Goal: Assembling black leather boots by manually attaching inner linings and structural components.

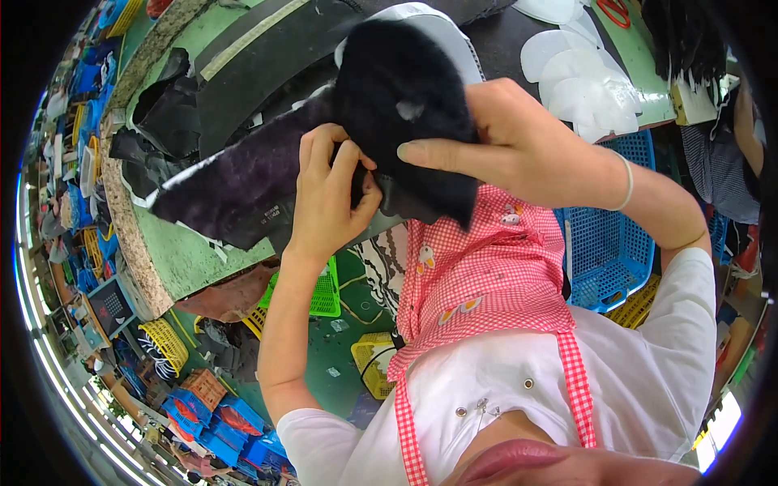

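Note:
A black fuzzy piece of material, rounded at the top and tapering to a point at the bottom, is raised above the worktable. My right hand grips its right edge, thumb flat on the fuzzy face and fingers hidden behind. At its lower left edge, my left hand is closed in a pinch; the black material runs into its fingertips. Behind my left hand, a long dark purplish fuzzy piece with a pale edge reaches out to the left. Whether the two pieces are joined cannot be made out.
On the green worktable lie black scraps and a dark sheet. White rounded pieces are piled at the right, below red-handled scissors. A blue basket stands beside my apron; green and yellow baskets are lower down.

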`<state>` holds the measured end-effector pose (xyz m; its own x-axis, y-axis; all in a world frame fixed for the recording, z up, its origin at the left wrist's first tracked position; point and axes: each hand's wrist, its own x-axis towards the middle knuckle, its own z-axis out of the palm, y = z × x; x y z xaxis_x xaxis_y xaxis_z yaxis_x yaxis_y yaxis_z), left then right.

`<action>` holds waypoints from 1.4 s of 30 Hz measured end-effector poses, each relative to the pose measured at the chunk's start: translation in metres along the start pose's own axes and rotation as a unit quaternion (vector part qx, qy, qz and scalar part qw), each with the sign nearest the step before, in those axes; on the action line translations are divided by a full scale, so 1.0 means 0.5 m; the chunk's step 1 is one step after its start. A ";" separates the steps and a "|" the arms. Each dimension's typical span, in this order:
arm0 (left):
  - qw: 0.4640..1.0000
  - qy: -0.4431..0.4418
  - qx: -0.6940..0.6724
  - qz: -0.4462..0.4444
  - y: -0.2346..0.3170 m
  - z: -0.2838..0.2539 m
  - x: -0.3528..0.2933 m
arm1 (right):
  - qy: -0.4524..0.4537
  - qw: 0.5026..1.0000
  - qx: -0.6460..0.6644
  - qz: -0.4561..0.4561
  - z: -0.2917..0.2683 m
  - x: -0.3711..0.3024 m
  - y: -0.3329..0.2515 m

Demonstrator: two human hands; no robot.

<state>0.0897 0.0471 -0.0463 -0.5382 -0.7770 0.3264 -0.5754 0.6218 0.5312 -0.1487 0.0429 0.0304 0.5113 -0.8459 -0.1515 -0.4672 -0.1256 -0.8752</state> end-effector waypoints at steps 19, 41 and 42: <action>0.988 0.008 0.026 0.151 0.029 0.042 -0.005 | 0.220 0.966 -0.137 -0.015 -0.018 0.010 0.180; 0.976 -0.153 -0.031 0.149 0.041 0.011 0.043 | 0.119 0.967 0.227 0.011 -0.056 0.035 0.188; 0.980 -0.134 -0.018 0.148 0.039 0.013 0.042 | 0.119 0.964 0.237 0.009 -0.056 0.037 0.186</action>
<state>0.0633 0.0433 -0.0341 -0.8230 -0.5068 0.2566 -0.3502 0.8084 0.4732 -0.2027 0.0011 -0.0409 0.3004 -0.9477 -0.1078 -0.0636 0.0929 -0.9936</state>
